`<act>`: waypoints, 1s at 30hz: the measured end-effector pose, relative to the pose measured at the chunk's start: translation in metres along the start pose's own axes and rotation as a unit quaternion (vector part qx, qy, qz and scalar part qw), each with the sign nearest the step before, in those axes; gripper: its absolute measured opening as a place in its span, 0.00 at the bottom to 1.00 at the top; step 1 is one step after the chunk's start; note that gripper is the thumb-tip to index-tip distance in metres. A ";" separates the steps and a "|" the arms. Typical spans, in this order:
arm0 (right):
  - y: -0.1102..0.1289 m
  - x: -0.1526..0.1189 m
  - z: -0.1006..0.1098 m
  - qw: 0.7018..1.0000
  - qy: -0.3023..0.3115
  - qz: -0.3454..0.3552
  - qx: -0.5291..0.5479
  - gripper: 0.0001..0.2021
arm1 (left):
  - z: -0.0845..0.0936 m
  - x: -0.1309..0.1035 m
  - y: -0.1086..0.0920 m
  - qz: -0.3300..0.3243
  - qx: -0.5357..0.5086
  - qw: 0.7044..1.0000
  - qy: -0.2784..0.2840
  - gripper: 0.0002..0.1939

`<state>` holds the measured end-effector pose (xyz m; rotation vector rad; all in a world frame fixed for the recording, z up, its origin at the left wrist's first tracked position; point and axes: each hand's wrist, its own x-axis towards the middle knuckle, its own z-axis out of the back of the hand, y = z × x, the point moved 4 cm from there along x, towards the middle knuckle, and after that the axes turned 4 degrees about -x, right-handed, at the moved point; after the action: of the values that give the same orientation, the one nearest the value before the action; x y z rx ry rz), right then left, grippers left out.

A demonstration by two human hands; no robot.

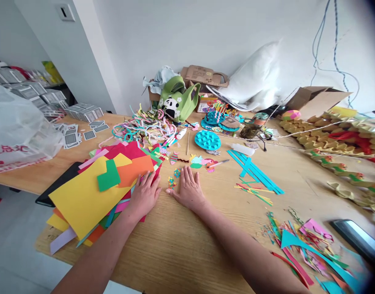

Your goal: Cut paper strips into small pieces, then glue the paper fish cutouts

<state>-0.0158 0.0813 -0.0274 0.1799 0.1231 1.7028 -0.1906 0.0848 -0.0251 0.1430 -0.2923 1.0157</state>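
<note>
My left hand lies with its fingers spread on the right edge of a pile of coloured paper, touching an orange sheet. A large yellow sheet and a green piece top that pile. Flat on the wooden table, my right hand has its fingers stretched out and holds nothing. Small coloured paper bits lie between the two hands, beside my right thumb. Just beyond the fingertips are a striped paper fish, several paper cutouts and a pen-like tool with an orange end.
Blue paper strips and thin coloured strips lie to the right. Paper scraps and a phone are near right. Further back are pipe cleaners, a blue disc, a green panda bag and egg cartons.
</note>
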 end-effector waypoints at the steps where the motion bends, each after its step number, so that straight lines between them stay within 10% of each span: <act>1: 0.000 -0.001 0.002 1.000 -0.002 -0.003 0.006 0.52 | 0.000 0.000 0.000 -0.002 0.002 1.000 -0.001 0.21; 8: -0.025 -0.028 0.023 0.999 -0.020 -0.003 0.027 0.45 | -0.005 0.000 0.005 -0.030 0.008 0.999 -0.037 0.22; 18: -0.158 0.004 0.068 0.976 -0.044 0.010 -0.212 0.22 | -0.005 0.000 0.007 -0.044 0.022 0.996 -0.069 0.23; 25: -0.174 0.029 0.071 0.963 -0.029 0.141 -0.230 0.09 | 0.003 0.003 0.007 -0.048 0.003 0.995 -0.087 0.23; 30: -0.194 0.013 0.100 0.970 -0.077 0.093 -0.209 0.09 | 0.025 0.010 -0.009 -0.062 -0.035 0.993 -0.099 0.23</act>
<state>0.1899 0.1189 0.0357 0.0064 -0.3782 1.8528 -0.1825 0.0820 0.0020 0.1971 -0.4927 0.8680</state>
